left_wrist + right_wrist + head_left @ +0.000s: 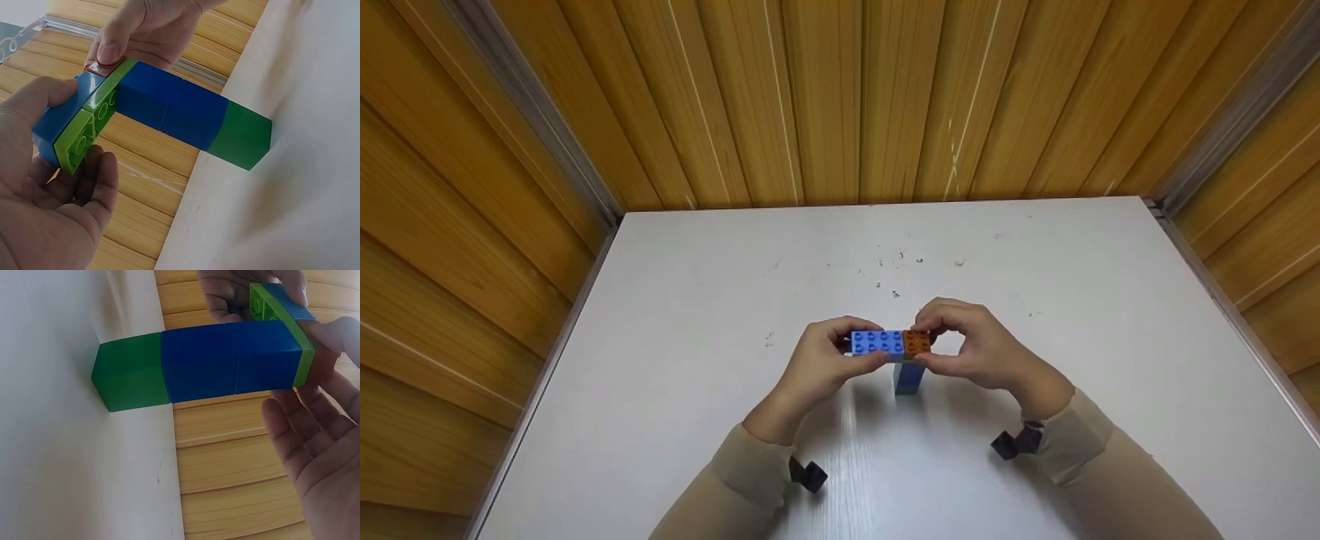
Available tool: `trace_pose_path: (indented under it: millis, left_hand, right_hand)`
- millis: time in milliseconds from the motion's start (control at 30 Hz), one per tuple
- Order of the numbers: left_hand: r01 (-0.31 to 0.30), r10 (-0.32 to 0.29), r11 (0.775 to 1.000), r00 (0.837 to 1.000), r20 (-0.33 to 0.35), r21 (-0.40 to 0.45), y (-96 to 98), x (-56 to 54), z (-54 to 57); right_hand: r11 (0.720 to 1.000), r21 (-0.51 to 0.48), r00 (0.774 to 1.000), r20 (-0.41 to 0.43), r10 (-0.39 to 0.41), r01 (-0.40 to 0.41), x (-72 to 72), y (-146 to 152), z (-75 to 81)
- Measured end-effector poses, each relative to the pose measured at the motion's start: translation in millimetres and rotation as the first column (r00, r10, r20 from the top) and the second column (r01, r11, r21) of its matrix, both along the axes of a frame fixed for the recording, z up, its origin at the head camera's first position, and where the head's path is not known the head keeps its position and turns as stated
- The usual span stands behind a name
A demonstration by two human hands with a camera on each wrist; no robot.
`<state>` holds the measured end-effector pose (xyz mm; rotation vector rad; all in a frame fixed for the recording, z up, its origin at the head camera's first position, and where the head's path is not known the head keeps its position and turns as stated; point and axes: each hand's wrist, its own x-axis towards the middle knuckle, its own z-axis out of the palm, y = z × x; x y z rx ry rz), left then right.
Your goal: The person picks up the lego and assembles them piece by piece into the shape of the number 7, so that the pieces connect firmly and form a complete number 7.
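Note:
A column of toy building bricks stands upright on the white table: a green brick (132,374) at the bottom, with two blue bricks (208,363) above. Across its top lies a thin lime-green plate (79,140), which juts out to the left with its hollow underside showing. On that plate, side by side, sit a studded blue brick (877,342) and a smaller orange-brown brick (916,342). My left hand (836,356) pinches the upper blue brick at the overhanging end, thumb on the near side. With thumb and fingers, my right hand (971,341) pinches the orange-brown brick above the column.
The white table (697,300) bears small dark marks beyond the hands. Wood-patterned panels (825,105) rise behind it and on both sides, with metal strips at the corners. Black wrist devices (810,475) are strapped near both sleeve cuffs.

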<state>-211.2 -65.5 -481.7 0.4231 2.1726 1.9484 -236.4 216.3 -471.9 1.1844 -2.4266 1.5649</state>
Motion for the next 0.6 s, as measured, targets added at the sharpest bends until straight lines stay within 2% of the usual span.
trace_pose_path:
  millis: [133, 367, 500, 600]
  left_hand:
    - [0.002, -0.002, 1.000, 1.000, 0.011, -0.001, -0.5, -0.2, 0.5]
    - [0.005, -0.005, 1.000, 1.000, -0.025, -0.023, -3.2, 1.3, 0.6]
    - [0.008, -0.008, 1.000, 1.000, -0.013, -0.029, -3.6, -0.1, 0.0]
    - [0.017, -0.018, 0.999, 1.000, -0.015, -0.043, -4.4, -2.6, -0.2]
  right_hand:
    - [1.000, 0.009, 1.000, -0.011, -0.008, 0.008, -0.6, 0.8, 1.5]
    - [0.999, 0.036, 1.000, 0.012, 0.012, -0.012, -2.8, 2.8, 1.2]
    - [0.999, 0.021, 0.998, 0.032, 0.048, -0.049, -6.6, 9.1, -3.6]
    - [0.999, 0.000, 0.998, 0.053, 0.038, -0.038, -7.4, 12.2, -5.6]
